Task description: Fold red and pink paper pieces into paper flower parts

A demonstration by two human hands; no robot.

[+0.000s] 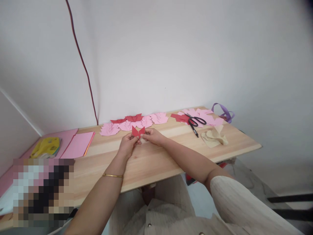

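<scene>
Between both hands, just above the wooden table (156,163), is a small piece of folded red paper (138,132) with two pointed tips spread upward. My left hand (128,143) pinches its left lower side, and a gold bangle circles that wrist. My right hand (153,136) grips the right side between thumb and fingers. Its lower edge is partly hidden by the fingertips. Behind the hands lies a row of folded pink paper pieces (110,129) with jagged edges, along with folded red ones (134,117).
Black-handled scissors (199,120) rest on pink and red paper scraps at the right, near a black pen (194,130). Crumpled beige paper (214,137) and purple ribbon (226,114) lie farther right. Pink sheets (78,143) and a yellow package (46,147) are at left, beside a blurred-out area.
</scene>
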